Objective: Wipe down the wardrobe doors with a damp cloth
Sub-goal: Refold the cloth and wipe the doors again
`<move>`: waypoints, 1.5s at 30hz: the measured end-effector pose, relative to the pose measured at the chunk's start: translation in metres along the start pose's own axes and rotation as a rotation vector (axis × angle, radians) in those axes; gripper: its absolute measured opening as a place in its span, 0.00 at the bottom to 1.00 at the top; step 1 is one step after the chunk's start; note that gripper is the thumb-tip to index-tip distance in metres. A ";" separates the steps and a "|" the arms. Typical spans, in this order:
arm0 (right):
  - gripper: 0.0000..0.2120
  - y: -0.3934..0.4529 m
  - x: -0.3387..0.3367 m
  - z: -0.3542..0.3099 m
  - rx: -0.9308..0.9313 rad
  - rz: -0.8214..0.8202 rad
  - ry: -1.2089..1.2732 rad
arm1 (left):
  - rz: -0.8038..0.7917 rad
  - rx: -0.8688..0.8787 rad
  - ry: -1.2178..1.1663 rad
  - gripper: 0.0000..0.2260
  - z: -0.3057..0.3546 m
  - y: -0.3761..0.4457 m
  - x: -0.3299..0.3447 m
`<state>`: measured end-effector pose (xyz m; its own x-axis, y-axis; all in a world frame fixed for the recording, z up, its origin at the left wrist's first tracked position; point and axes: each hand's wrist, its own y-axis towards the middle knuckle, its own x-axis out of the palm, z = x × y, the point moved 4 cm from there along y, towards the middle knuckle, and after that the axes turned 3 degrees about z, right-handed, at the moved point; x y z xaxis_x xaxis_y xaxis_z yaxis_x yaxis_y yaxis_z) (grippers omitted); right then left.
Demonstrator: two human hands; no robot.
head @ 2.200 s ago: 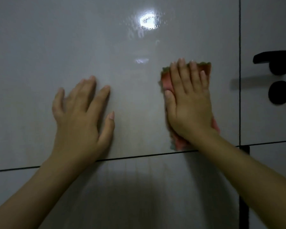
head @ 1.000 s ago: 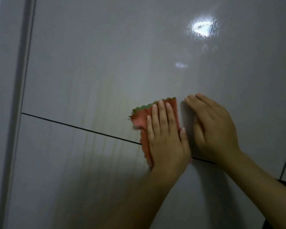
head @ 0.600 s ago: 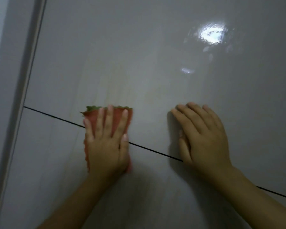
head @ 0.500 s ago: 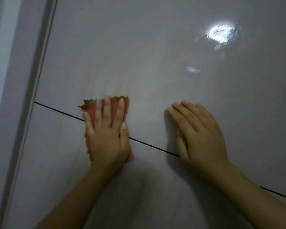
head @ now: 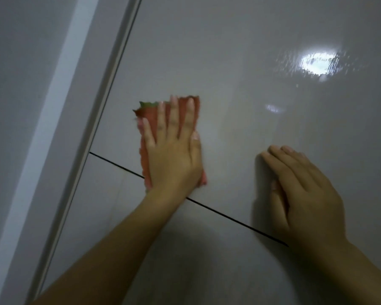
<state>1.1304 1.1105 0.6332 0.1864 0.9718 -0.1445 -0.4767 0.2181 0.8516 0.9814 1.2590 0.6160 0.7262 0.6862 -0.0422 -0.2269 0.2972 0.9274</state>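
A glossy grey wardrobe door [head: 229, 62] fills the view. A thin dark seam [head: 229, 219] runs across it, with a lower panel [head: 110, 205] below. My left hand [head: 174, 159] presses a folded red cloth [head: 151, 116] with a green edge flat against the upper panel, fingers straight and spread. The cloth's lower end reaches the seam, and most of the cloth is hidden under my palm. My right hand [head: 306, 194] rests flat on the door to the right, apart from the cloth, with its heel over the seam.
The door's left edge meets a pale vertical frame strip [head: 110, 84], and a grey wall [head: 20, 106] lies beyond it. A bright lamp reflection [head: 317, 62] shines at the upper right on wet streaks.
The cloth went from my right hand to my left, then slid left along the door. In the last half second my left hand pushed it upward above the seam. My right hand stayed flat.
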 end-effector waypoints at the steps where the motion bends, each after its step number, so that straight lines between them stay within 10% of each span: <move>1: 0.22 0.001 -0.003 0.000 0.004 0.002 0.004 | -0.024 0.081 0.017 0.25 0.016 -0.015 0.003; 6: 0.21 0.010 -0.011 0.000 0.007 0.017 0.009 | -0.093 0.438 -0.038 0.24 0.040 -0.029 0.006; 15: 0.21 0.009 0.001 -0.010 -0.090 0.006 -0.104 | -0.004 -0.087 -0.012 0.24 -0.017 0.017 0.004; 23: 0.21 0.036 0.018 -0.025 -0.144 -0.053 -0.082 | -0.067 0.268 -0.034 0.25 0.003 0.004 0.000; 31: 0.23 0.075 0.061 -0.084 -0.364 -0.113 -0.004 | -0.062 -0.175 0.029 0.25 -0.104 -0.031 -0.004; 45: 0.21 0.063 0.078 -0.097 -0.410 -0.140 -0.053 | -0.086 -0.065 0.023 0.24 -0.114 -0.086 -0.002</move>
<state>1.0317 1.2089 0.6268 0.3124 0.9267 -0.2090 -0.7436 0.3755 0.5533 0.9256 1.3076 0.4940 0.7301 0.6709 -0.1298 -0.2067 0.3979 0.8939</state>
